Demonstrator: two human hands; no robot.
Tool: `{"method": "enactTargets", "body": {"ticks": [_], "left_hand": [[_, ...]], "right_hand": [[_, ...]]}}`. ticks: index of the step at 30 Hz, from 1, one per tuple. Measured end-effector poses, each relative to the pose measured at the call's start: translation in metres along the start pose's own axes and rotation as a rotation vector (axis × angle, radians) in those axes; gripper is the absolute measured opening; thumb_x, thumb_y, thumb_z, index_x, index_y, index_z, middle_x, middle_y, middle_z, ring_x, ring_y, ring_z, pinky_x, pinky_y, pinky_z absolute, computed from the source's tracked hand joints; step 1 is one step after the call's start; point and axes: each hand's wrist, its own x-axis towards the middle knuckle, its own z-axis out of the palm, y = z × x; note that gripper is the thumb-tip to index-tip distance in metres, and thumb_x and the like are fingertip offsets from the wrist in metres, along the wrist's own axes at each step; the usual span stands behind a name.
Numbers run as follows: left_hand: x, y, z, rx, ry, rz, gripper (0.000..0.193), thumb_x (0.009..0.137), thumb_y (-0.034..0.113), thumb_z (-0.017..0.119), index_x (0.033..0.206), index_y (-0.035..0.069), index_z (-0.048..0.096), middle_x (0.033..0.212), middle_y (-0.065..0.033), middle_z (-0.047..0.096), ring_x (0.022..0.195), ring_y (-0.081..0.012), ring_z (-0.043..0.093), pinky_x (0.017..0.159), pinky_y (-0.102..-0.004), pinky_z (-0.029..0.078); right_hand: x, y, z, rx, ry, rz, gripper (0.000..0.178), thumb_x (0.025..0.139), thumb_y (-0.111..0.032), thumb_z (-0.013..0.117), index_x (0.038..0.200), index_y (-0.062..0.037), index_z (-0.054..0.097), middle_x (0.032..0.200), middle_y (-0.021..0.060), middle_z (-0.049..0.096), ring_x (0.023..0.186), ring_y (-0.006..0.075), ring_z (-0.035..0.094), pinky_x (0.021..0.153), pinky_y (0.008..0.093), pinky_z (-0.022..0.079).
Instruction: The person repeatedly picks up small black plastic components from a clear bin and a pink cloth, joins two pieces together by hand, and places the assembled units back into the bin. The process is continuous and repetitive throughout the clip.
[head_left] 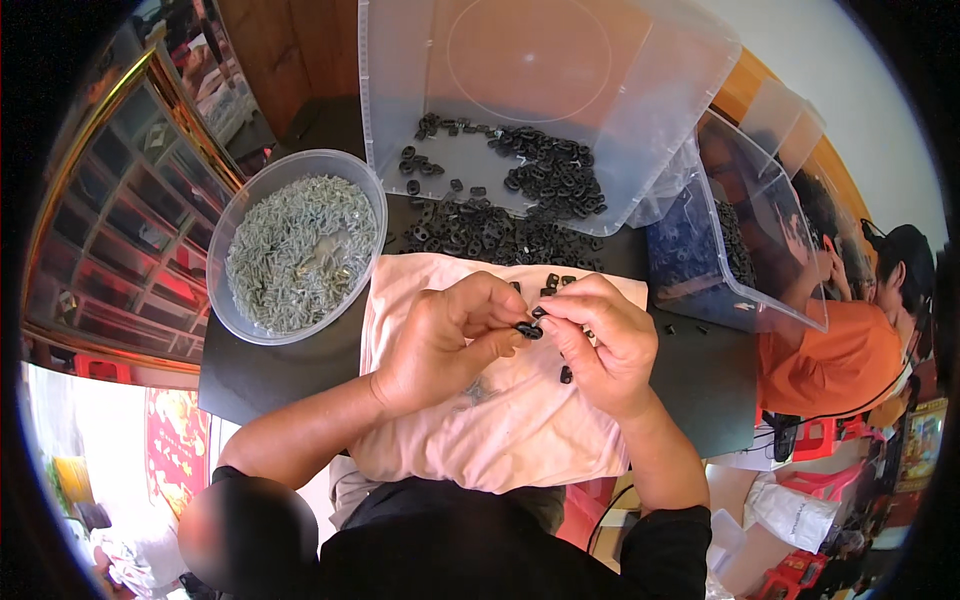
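"In the head view, what's the surface?"

"A dark bench, with a pale peach cloth spread over its middle and down past the near edge, toward the person's lap."

"And the room?"

"A gold-edged gridded panel at the left, a red hanging with gold figures below it. To the right, a person in an orange top, red stools and a white bag."

"The hands?"

"Both over the cloth, fingertips nearly meeting. The left hand pinches a black oval piece; the right hand has thumb and finger closed on a small dark piece right beside it. Whether those two are joined, I can't tell."

"Now count."

"One round tub left of the cloth, full of small greyish pieces, far too many to number. One large clear bin behind, with black parts inside and more heaped just in front: also past counting. One smaller clear box at the right, holding dark parts."

"Loose ones?"

"One black part below the right hand, several beyond the fingers, partly hidden, and two little bits on the bench near the box."
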Motion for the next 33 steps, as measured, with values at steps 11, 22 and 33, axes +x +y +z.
{"method": "enactTargets", "body": {"ticks": [11,22,33], "left_hand": [[0.001,-0.002,-0.001,-0.036,0.031,0.010,0.023,0.080,-0.008,0.059,0.099,-0.001,0.048,0.092,-0.0048,0.057,0.091,-0.0096,0.057,0.083,-0.0232,0.048],[0.003,0.001,-0.006,-0.200,0.073,-0.047,0.025,0.079,-0.011,0.057,0.096,0.002,0.045,0.087,-0.0035,0.056,0.083,-0.0084,0.057,0.075,-0.0216,0.048],[0.003,-0.002,-0.008,-0.244,0.088,-0.026,0.021,0.078,-0.012,0.056,0.091,0.002,0.046,0.082,-0.0035,0.056,0.079,-0.0078,0.057,0.072,-0.0214,0.048]], "right_hand": [[0.000,0.000,0.003,-0.025,-0.059,-0.014,0.018,0.074,0.008,0.062,0.091,0.0027,0.060,0.077,0.0107,0.056,0.063,0.0183,0.056,0.056,0.0256,0.045],[-0.007,0.006,0.015,-0.076,-0.031,-0.013,0.035,0.064,0.008,0.070,0.097,0.0017,0.059,0.080,0.0109,0.056,0.062,0.0189,0.055,0.051,0.0274,0.045],[-0.008,0.007,0.019,-0.181,0.007,-0.099,0.038,0.061,0.006,0.072,0.097,0.0020,0.060,0.078,0.0112,0.056,0.060,0.0217,0.054,0.051,0.0297,0.043]]}}
